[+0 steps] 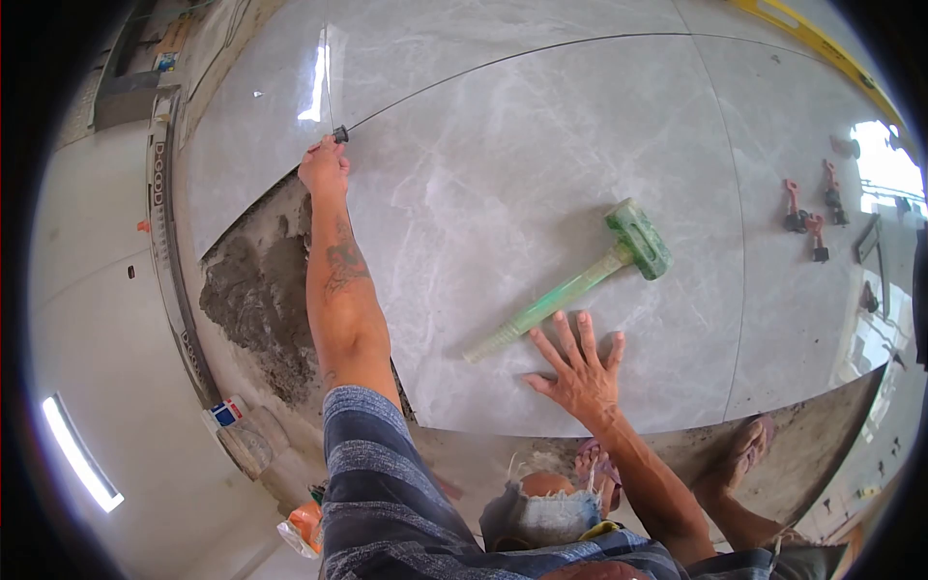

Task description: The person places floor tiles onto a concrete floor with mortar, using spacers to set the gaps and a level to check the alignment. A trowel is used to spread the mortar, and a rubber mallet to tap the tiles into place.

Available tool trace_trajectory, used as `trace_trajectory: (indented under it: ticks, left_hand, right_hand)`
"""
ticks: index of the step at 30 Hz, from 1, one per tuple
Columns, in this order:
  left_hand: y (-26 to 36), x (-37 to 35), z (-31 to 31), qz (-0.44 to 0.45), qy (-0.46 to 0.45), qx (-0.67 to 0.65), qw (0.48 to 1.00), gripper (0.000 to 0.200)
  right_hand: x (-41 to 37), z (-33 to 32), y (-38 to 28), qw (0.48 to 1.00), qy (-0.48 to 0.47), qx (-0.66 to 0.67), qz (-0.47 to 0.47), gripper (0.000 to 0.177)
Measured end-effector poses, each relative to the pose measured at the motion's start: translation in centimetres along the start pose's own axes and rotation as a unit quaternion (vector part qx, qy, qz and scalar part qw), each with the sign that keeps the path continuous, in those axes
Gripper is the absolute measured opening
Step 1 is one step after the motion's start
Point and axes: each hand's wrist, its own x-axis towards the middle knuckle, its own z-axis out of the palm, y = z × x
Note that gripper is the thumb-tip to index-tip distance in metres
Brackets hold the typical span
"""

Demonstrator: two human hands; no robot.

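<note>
My left hand point(325, 166) is stretched far forward, its fingers closed on a small tile leveler point(340, 134) with a black end and a bit of red showing. The leveler sits at the joint where large grey marbled tiles point(541, 126) meet. My right hand point(583, 382) lies flat with fingers spread on the nearest tile. Just beyond its fingertips rests a green rubber mallet point(638, 242), its handle pointing back toward my left side. Wet mortar point(256, 300) lies in the uncovered gap under my left forearm.
Several red-and-black tile levelers point(818, 237) lie on the right-hand tile. A yellow spirit level point(822, 39) runs along the far right. On the left stands a long metal straightedge point(159, 208) beside the wall. An orange-and-white bag point(304, 527) is at lower left. My sandalled foot point(749, 447) is at the tile edge.
</note>
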Motion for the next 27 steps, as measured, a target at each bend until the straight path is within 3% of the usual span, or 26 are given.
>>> trace_trajectory:
  ticks: [5,8,11,14,17,19,22,23,24,25,27]
  left_hand:
    - [-0.4,0.0,1.5,0.082,0.055,0.117,0.988,0.016]
    - [-0.3,-1.1,2.7,0.294,0.125,0.378,0.869,0.017]
    - [-0.4,-0.8,3.6,0.210,0.140,0.327,0.911,0.020]
    - [-0.8,-0.3,3.4,0.265,0.096,0.302,0.911,0.023]
    - [1.9,-5.1,3.9,0.199,0.097,0.496,0.839,0.028]
    - [0.3,-6.3,1.6,0.215,0.064,0.461,0.859,0.033]
    - [-5.0,-8.4,-3.2,0.370,0.061,0.471,0.798,0.033]
    - [-5.0,-10.4,-3.8,0.295,-0.007,0.455,0.840,0.036]
    - [-4.7,-11.8,-3.2,0.296,-0.052,0.485,0.821,0.032]
    - [-3.9,-14.5,-0.6,0.229,-0.079,0.390,0.888,0.027]
    - [-1.3,-19.3,5.0,0.215,-0.137,0.310,0.916,0.025]
  right_hand:
    - [0.1,-0.1,0.0,1.000,-0.001,-0.002,0.001,0.078]
    - [0.1,-0.2,0.0,1.000,-0.004,0.000,-0.001,0.078]
    - [0.0,0.1,0.0,1.000,0.000,0.002,0.003,0.078]
    - [0.0,-0.1,0.0,1.000,-0.002,0.000,0.003,0.078]
    - [0.0,0.2,0.0,1.000,0.010,-0.008,0.006,0.078]
    - [-0.1,0.6,0.0,0.999,0.030,-0.011,0.007,0.077]
    - [0.5,-0.3,-0.6,1.000,0.012,0.011,-0.004,0.075]
    - [0.3,-0.9,-0.5,1.000,-0.007,0.011,0.006,0.075]
    - [-0.1,-0.4,-0.7,1.000,0.014,0.028,0.006,0.075]
    - [-0.2,0.4,-0.6,0.998,0.040,0.039,0.009,0.076]
    - [-0.1,-0.2,0.0,0.997,0.064,0.032,-0.001,0.084]
